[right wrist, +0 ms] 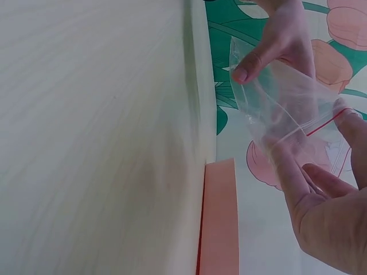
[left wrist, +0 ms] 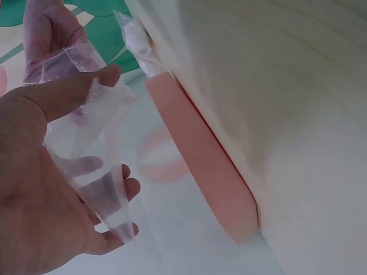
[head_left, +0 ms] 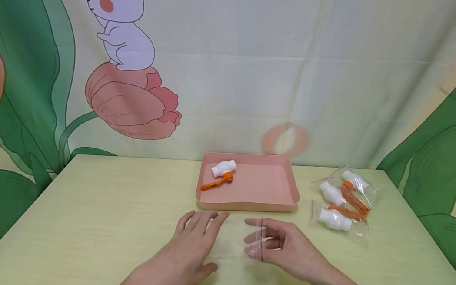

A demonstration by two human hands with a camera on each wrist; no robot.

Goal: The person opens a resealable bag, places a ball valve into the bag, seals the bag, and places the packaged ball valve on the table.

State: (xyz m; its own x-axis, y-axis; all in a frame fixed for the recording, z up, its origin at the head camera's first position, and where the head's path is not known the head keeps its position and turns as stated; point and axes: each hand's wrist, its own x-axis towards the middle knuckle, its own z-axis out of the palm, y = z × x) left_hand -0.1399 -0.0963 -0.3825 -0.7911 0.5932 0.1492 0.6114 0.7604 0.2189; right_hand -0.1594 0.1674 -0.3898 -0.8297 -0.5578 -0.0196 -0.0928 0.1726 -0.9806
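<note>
A clear zip bag with a red line at its mouth is stretched between my two hands above the table. My right hand reaches into the mouth, its fingers and thumb spread apart inside the plastic. Around the bag's other end is my left hand, thumb and fingers wide apart and fairly straight. In the left wrist view the bag lies between that thumb and the fingers behind it. A white valve with an orange handle lies at the left inside the pink tray.
Several bagged white valves with orange handles lie in a cluster right of the tray. The tray stands near the back edge of the pale table. Behind hangs a printed curtain.
</note>
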